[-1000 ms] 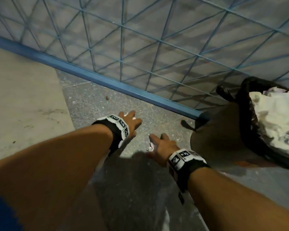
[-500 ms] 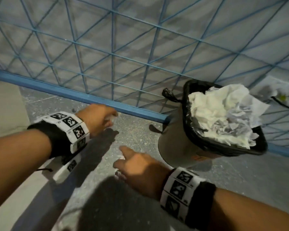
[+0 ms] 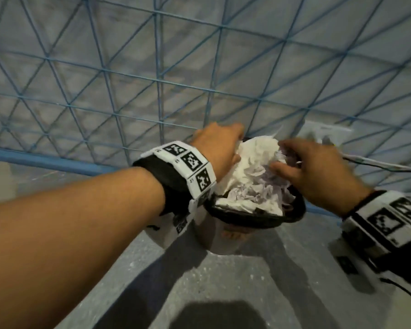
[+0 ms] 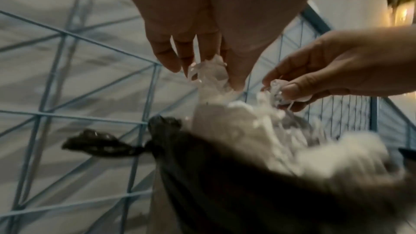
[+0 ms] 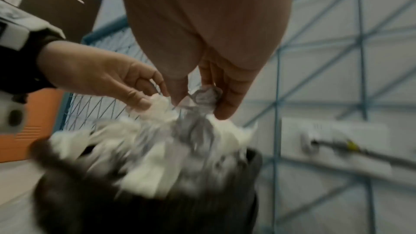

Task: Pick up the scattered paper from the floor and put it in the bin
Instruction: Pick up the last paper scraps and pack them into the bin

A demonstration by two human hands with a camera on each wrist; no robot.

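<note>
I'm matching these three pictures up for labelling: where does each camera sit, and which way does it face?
Head: worn on the head, looking forward and down at the overfilled black-lined bin by the blue wire mesh fence; both forearms and wristbands show.
Left wrist: looks along the left hand, which pinches a white paper scrap; the right hand enters from the right.
Right wrist: looks along the right hand, which pinches a grey crumpled paper; the left hand enters from the left.
Shared: both wrist views show both hands above the bin's paper heap.
</note>
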